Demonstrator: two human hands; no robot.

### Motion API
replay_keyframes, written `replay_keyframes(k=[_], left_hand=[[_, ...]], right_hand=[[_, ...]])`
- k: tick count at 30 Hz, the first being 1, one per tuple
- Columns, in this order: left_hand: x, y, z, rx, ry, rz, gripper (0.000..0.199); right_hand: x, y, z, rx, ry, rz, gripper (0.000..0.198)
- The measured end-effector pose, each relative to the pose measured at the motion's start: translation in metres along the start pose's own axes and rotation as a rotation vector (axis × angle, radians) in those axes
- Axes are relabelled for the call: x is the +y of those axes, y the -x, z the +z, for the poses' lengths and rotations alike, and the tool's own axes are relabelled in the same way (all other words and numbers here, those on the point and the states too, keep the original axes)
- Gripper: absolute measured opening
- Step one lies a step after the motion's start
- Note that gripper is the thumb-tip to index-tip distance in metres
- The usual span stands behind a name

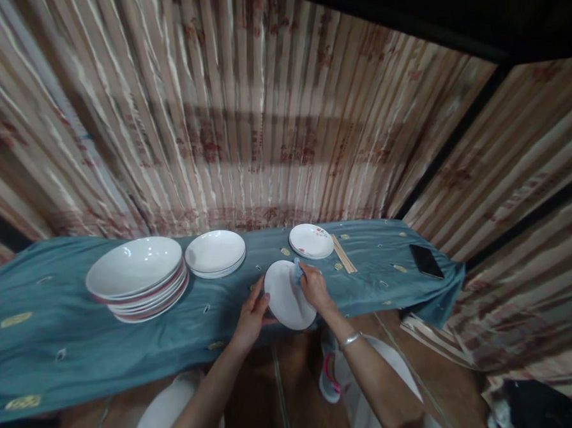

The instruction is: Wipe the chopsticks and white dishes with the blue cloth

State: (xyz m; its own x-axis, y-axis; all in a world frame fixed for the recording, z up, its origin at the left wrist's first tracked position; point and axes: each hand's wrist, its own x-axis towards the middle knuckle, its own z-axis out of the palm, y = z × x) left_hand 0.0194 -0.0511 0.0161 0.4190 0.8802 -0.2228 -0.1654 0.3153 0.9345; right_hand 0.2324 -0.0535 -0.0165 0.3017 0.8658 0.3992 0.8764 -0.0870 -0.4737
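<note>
A white plate [287, 303] is held tilted at the front edge of the cloth-covered table. My left hand [253, 315] grips its left rim, with the thumb over the edge and the other fingers behind. Pressed against the plate's upper right part is a light blue cloth [298, 271], bunched in the closed fingers of my right hand [315, 288]. Just beyond lies a small stack of white plates with red flowers [311, 240]. A few wooden chopsticks [344, 255] rest beside that stack.
On the left stands a tall stack of large white dishes [140, 273], next to a shorter stack of white plates [215, 253]. A black phone [426, 261] lies near the right end of the blue-green tablecloth [144, 343]. Behind the table hangs a pleated curtain [262, 126].
</note>
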Motion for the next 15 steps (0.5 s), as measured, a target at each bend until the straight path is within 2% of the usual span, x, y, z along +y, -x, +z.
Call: replay_keyframes(k=[4,8,11,15], left_hand=[[0.005,-0.001,0.006,0.000,-0.067,0.038,0.078],[0.009,-0.002,0.010,-0.031,-0.093,0.046,0.080],[0.012,-0.002,0.010,-0.037,-0.103,0.047,0.077],[0.012,-0.001,0.012,-0.029,-0.110,0.031,0.074]], right_hand=[[-0.016,-0.020,0.001,0.003,-0.039,-0.030,0.051],[-0.037,-0.032,0.001,0.035,-0.117,-0.219,0.053],[-0.054,-0.030,-0.002,0.032,-0.176,-0.318,0.054],[-0.071,-0.014,-0.010,0.016,-0.271,-0.343,0.053]])
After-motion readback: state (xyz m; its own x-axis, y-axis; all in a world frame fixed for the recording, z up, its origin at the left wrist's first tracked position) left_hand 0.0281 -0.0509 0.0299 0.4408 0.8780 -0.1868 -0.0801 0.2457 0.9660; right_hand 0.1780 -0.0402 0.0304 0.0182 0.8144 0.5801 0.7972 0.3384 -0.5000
